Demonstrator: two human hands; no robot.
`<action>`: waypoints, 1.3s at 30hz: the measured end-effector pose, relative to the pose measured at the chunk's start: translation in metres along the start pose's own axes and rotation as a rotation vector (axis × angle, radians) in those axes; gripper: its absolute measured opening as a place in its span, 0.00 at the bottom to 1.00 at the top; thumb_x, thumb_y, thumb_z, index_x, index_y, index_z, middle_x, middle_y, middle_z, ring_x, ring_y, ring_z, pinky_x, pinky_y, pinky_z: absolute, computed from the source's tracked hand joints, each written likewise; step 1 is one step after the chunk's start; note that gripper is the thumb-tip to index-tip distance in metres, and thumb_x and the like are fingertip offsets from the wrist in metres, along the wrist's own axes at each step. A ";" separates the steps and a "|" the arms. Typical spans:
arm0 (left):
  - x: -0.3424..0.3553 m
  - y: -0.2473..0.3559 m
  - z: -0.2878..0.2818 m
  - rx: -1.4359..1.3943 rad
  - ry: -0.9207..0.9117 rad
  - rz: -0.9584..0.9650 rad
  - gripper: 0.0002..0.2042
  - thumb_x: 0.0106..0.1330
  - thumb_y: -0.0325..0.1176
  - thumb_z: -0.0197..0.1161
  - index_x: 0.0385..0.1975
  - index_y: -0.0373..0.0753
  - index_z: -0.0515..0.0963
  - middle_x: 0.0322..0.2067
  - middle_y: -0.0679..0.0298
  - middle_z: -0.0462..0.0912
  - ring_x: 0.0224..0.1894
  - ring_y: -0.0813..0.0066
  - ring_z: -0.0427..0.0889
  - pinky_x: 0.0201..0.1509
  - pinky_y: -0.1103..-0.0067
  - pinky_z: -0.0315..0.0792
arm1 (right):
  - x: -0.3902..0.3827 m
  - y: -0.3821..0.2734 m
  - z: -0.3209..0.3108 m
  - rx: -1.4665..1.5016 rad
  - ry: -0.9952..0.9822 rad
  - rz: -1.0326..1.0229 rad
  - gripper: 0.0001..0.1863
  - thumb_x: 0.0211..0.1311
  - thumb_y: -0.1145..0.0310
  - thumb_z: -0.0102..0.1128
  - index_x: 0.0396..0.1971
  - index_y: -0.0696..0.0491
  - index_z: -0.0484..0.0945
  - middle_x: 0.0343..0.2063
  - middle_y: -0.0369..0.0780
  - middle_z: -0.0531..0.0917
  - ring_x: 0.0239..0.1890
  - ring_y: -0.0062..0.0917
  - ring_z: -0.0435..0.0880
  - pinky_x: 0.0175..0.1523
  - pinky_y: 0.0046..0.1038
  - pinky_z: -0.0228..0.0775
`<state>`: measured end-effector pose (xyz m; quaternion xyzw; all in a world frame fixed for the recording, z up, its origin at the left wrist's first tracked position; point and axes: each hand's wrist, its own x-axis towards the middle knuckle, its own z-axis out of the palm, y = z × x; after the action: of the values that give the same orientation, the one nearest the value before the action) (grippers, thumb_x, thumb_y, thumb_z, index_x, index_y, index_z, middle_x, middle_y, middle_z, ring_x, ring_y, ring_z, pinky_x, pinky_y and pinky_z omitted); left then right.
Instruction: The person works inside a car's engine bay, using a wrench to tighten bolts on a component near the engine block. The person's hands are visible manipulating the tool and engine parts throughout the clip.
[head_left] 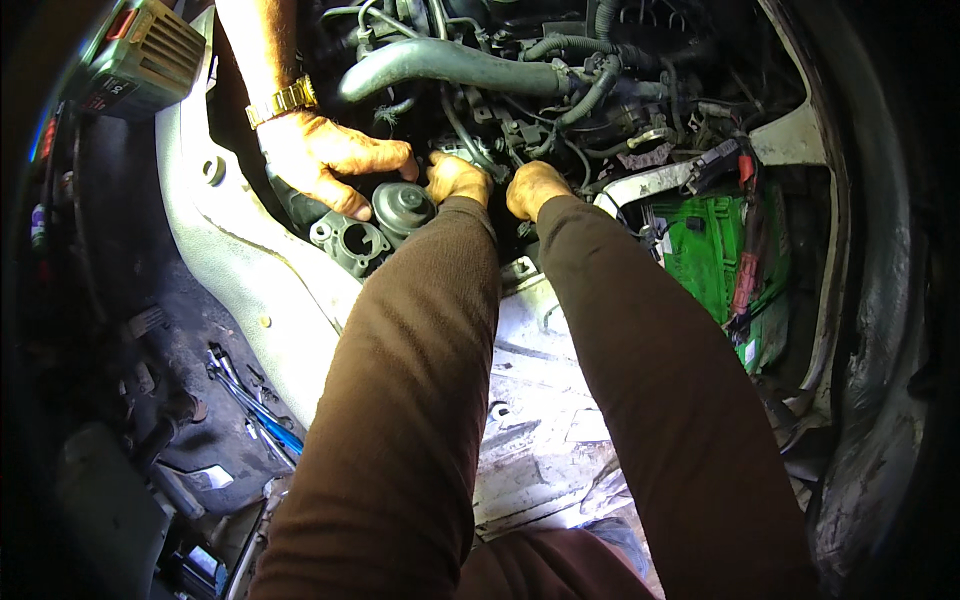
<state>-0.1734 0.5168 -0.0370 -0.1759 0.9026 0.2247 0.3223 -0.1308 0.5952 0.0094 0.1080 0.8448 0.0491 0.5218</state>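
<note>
Both my arms, in brown sleeves, reach forward into a vehicle's engine bay. My left hand [458,181] is closed, its fingers curled down by a dark hose [466,135]; whatever it grips is hidden. Close on its right, my right hand [535,188] is also closed, its fingertips out of sight among dark engine parts. Left of my left hand sits a round black cap-like part [403,206]. Beside that is a grey metal housing [348,241] with a round opening. Another person's hand [335,158], wearing a gold watch [283,102], rests its fingers by these two parts.
A thick grey pipe [455,70] crosses beyond my hands. To the right stands a green battery [705,250] with a red cable clamp [746,280]. A pale fender [235,260] borders the bay on the left; wrenches [250,400] lie below it. A grille-fronted box [150,55] is at upper left.
</note>
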 end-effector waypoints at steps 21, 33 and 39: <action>0.006 -0.001 0.003 -0.054 -0.019 -0.023 0.38 0.51 0.37 0.74 0.61 0.43 0.61 0.61 0.54 0.68 0.63 0.50 0.66 0.62 0.59 0.69 | 0.021 0.002 0.002 0.829 0.056 0.265 0.19 0.68 0.68 0.46 0.52 0.58 0.78 0.51 0.51 0.80 0.54 0.42 0.79 0.57 0.41 0.72; 0.011 -0.004 0.010 -0.047 0.075 -0.041 0.24 0.64 0.37 0.62 0.59 0.42 0.66 0.57 0.53 0.73 0.60 0.52 0.73 0.64 0.65 0.67 | 0.019 -0.011 -0.003 0.433 0.112 0.104 0.16 0.69 0.65 0.43 0.42 0.60 0.77 0.34 0.47 0.82 0.32 0.35 0.81 0.36 0.36 0.76; 0.006 -0.001 0.002 -0.021 -0.012 -0.016 0.40 0.50 0.40 0.75 0.62 0.42 0.60 0.61 0.55 0.67 0.64 0.49 0.65 0.63 0.59 0.69 | 0.017 -0.012 0.001 1.129 0.040 0.266 0.18 0.72 0.70 0.37 0.43 0.61 0.78 0.28 0.45 0.83 0.23 0.30 0.81 0.30 0.32 0.78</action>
<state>-0.1767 0.5163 -0.0426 -0.1850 0.8968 0.2328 0.3275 -0.1384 0.5874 -0.0084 0.4737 0.7289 -0.3421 0.3568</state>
